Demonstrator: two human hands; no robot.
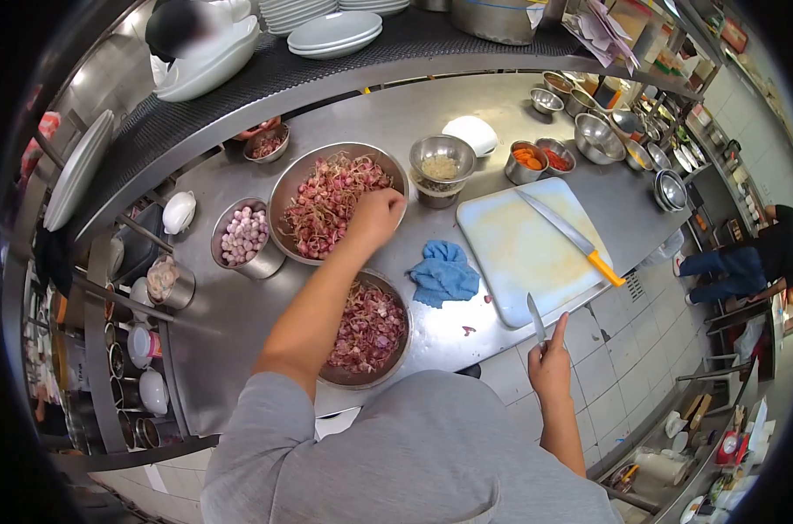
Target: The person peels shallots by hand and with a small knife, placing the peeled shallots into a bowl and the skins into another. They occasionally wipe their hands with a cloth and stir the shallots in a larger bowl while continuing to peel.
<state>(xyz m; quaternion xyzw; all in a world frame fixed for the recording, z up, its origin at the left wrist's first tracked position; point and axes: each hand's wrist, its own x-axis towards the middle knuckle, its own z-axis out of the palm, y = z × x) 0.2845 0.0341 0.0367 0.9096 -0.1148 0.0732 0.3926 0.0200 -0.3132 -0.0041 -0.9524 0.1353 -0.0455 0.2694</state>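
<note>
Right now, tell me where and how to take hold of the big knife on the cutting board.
The big knife is best gripped by its orange handle, from above on your right: it lies flat, handle end jutting past the edge of the cutting board, blade pointing away and leftward. Your right hand should probably set down the small knife first.

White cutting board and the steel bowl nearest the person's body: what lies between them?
A crumpled blue cloth and small reddish scraps lie between the bowl and the cutting board; the head view shows it.
</note>
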